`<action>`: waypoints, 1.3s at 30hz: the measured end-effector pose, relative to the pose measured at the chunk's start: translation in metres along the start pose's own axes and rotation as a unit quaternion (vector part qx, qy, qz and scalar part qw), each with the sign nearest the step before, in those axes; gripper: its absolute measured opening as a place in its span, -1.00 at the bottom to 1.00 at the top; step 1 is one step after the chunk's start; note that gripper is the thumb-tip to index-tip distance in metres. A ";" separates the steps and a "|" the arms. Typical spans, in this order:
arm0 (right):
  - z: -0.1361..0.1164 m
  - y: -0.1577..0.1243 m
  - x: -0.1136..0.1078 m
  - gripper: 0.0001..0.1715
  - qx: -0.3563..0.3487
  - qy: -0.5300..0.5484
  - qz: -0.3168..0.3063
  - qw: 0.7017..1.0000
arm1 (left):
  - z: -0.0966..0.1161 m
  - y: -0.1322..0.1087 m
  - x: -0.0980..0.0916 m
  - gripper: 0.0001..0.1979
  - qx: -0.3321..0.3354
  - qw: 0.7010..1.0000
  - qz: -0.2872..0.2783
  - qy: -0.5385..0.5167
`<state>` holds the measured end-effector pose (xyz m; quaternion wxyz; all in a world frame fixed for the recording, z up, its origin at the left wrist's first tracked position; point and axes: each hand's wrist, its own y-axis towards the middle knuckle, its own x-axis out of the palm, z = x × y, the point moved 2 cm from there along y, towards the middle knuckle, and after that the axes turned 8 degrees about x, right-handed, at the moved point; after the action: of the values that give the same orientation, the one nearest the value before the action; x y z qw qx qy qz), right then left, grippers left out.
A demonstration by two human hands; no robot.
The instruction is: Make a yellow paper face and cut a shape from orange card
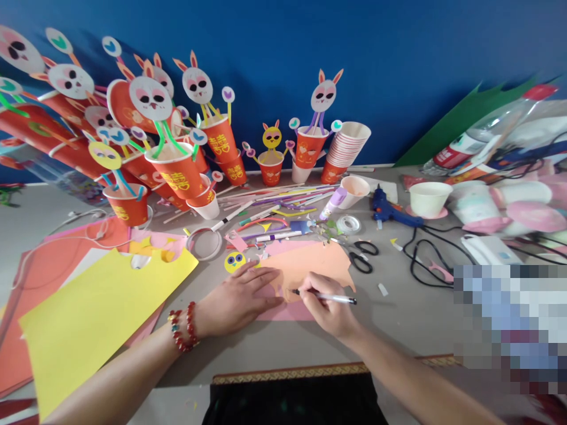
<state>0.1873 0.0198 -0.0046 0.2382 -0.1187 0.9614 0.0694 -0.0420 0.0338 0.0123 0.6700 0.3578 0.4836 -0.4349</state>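
My right hand grips a pen with a clear barrel and black end, its tip down on a sheet of orange paper. A small drawn line shows near the tip. My left hand lies flat with fingers stretched over the left part of that sheet. Pink paper lies beneath the orange one. Just beyond my left fingers is a yellow paper circle with two blue eyes. Black-handled scissors rest right of the sheet, their blades partly hidden.
Red paper cups with paper rabbit faces stand along the blue wall. Yellow paper covers the left side. A roll of tape, a purple glue stick and a blue glue gun lie behind. Black cord trails at right.
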 end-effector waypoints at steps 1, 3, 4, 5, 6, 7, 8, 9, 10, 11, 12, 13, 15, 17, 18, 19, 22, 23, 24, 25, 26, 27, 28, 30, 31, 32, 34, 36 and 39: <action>0.000 0.000 0.000 -0.76 0.000 -0.001 0.002 1.000 | 0.000 0.000 0.000 -0.56 0.000 1.000 0.000 0.000; -0.001 0.000 0.000 -0.76 0.000 -0.002 0.003 1.000 | 0.000 0.000 0.000 -0.57 0.003 1.000 0.007 0.000; -0.001 0.000 0.000 -0.76 0.000 -0.002 0.003 1.000 | 0.000 0.000 0.000 -0.57 0.004 1.000 0.010 0.001; -0.001 0.000 0.000 -0.76 -0.001 -0.001 0.004 1.000 | 0.000 0.000 0.000 -0.57 0.004 1.000 0.014 0.002; -0.001 0.000 0.000 -0.76 -0.002 0.000 0.003 1.000 | 0.000 0.000 0.000 -0.57 0.004 1.000 0.015 0.002; -0.001 0.000 0.000 -0.76 -0.002 0.002 0.003 1.000 | 0.000 0.000 0.000 -0.57 0.004 1.000 0.016 0.002; -0.001 0.000 -0.001 -0.76 -0.002 0.004 0.002 1.000 | 0.000 0.000 0.000 -0.57 0.004 1.000 0.015 0.002; -0.001 0.000 -0.001 -0.76 -0.002 0.005 0.002 1.000 | 0.000 0.000 -0.001 -0.57 0.004 1.000 0.015 0.002; -0.001 0.000 -0.001 -0.76 -0.001 0.007 0.001 1.000 | 0.000 0.000 -0.001 -0.57 0.004 1.000 0.015 0.003; -0.001 0.000 -0.001 -0.76 -0.001 0.007 0.000 1.000 | 0.000 0.000 -0.001 -0.57 0.003 1.000 0.015 0.003; -0.001 -0.001 -0.001 -0.77 -0.001 0.007 -0.001 1.000 | 0.000 0.000 -0.001 -0.57 0.003 1.000 0.016 0.004; -0.001 -0.001 -0.001 -0.77 -0.001 0.008 -0.002 1.000 | 0.000 0.000 -0.001 -0.57 0.003 1.000 0.016 0.005; -0.001 -0.001 -0.001 -0.77 -0.002 0.011 -0.005 1.000 | 0.001 0.000 -0.001 -0.58 0.003 1.000 0.015 0.005; -0.001 -0.001 -0.001 -0.76 -0.002 0.017 -0.009 1.000 | 0.000 0.000 -0.001 -0.59 0.001 1.000 0.014 0.003; -0.001 -0.001 -0.001 -0.76 -0.003 0.020 -0.010 1.000 | 0.000 0.000 -0.001 -0.59 0.000 1.000 0.015 0.003; -0.001 -0.001 -0.001 -0.76 -0.004 0.022 -0.010 1.000 | 0.000 0.000 0.000 -0.60 0.000 1.000 0.015 0.002; -0.002 -0.001 -0.001 -0.76 -0.003 0.026 -0.015 1.000 | 0.000 0.000 0.000 -0.60 0.002 1.000 0.016 0.001; -0.002 -0.001 -0.001 -0.76 -0.002 0.028 -0.018 0.999 | 0.000 0.000 0.000 -0.60 0.002 1.000 0.016 0.002; -0.002 -0.001 -0.001 -0.76 -0.001 0.031 -0.021 0.999 | -0.001 0.000 0.001 -0.60 0.003 1.000 0.016 0.002; -0.002 -0.001 -0.001 -0.76 -0.001 0.033 -0.023 0.999 | -0.001 0.000 0.001 -0.59 0.004 1.000 0.015 0.002; -0.002 -0.002 -0.001 -0.76 0.000 0.035 -0.025 0.999 | -0.001 -0.001 0.001 -0.59 0.005 1.000 0.015 0.002; -0.002 -0.002 -0.001 -0.76 0.000 0.037 -0.026 0.999 | -0.001 -0.001 0.000 -0.59 0.006 1.000 0.014 0.001; -0.002 -0.002 -0.001 -0.76 0.001 0.037 -0.028 0.999 | -0.001 -0.001 0.000 -0.59 0.007 1.000 0.014 0.001; -0.002 -0.002 -0.001 -0.76 0.002 0.039 -0.034 0.999 | 0.000 0.000 -0.001 -0.58 0.006 1.000 0.013 0.001; -0.002 -0.002 -0.001 -0.76 0.003 0.041 -0.039 0.998 | 0.000 0.000 -0.001 -0.58 0.004 1.000 0.012 0.002; -0.002 -0.002 -0.001 -0.76 0.004 0.044 -0.042 0.998 | 0.000 0.000 -0.002 -0.59 0.003 1.000 0.010 0.003; -0.003 -0.002 -0.001 -0.76 0.006 0.048 -0.046 0.998 | 0.000 0.000 -0.002 -0.59 0.002 1.000 0.007 0.004; -0.004 -0.002 -0.001 -0.76 0.006 0.048 -0.047 0.998 | 0.000 0.000 -0.002 -0.59 0.003 1.000 0.007 0.004; -0.005 -0.002 -0.002 -0.76 0.007 0.055 -0.046 0.997 | -0.001 0.000 -0.001 -0.59 0.004 1.000 0.005 0.004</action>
<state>0.1869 0.0171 0.0008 0.1882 -0.1649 0.9671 0.0453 -0.0423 0.0345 0.0129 0.6684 0.3646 0.4832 -0.4323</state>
